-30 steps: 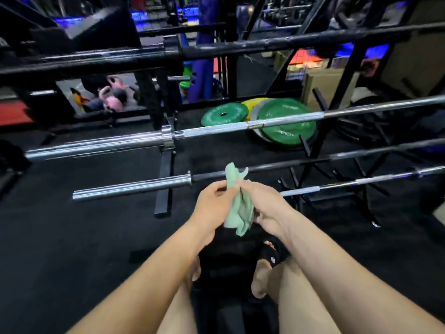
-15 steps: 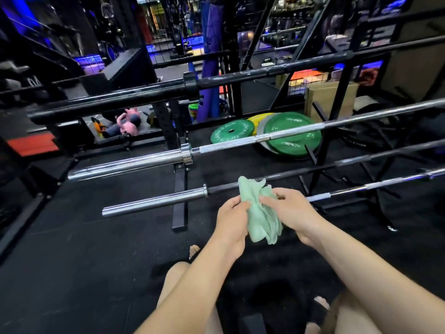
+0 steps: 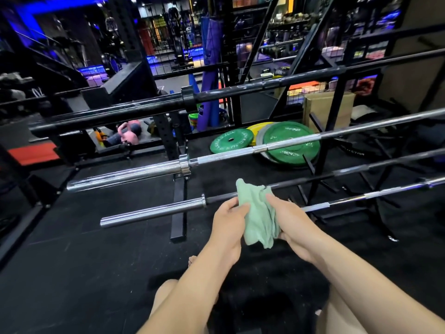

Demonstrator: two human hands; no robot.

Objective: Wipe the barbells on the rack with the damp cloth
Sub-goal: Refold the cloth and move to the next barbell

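A crumpled pale green cloth (image 3: 258, 218) hangs between both my hands, just in front of the rack. My left hand (image 3: 227, 222) grips its left side, and my right hand (image 3: 290, 225) holds its right side with fingers curled round the folds. Behind the cloth, several barbells lie across the black rack (image 3: 323, 150): a dark-shafted barbell with a chrome sleeve (image 3: 154, 212), a chrome barbell (image 3: 134, 174) above it, a black barbell (image 3: 120, 115) at the top, and a lower chrome barbell (image 3: 375, 195) on the right. The cloth's top overlaps the dark-shafted barbell in view.
Green weight plates (image 3: 292, 145) and a yellow one lie on the black floor behind the rack. Pink kettlebells (image 3: 131, 136) sit at the back left. A cardboard box (image 3: 330, 109) stands at the back right. My bare legs are at the bottom.
The view has tilted up and shifted, so the rack appears lower and farther right. My hands have kept hold of the cloth and reworked its folds; my right hand now sits lower along it.
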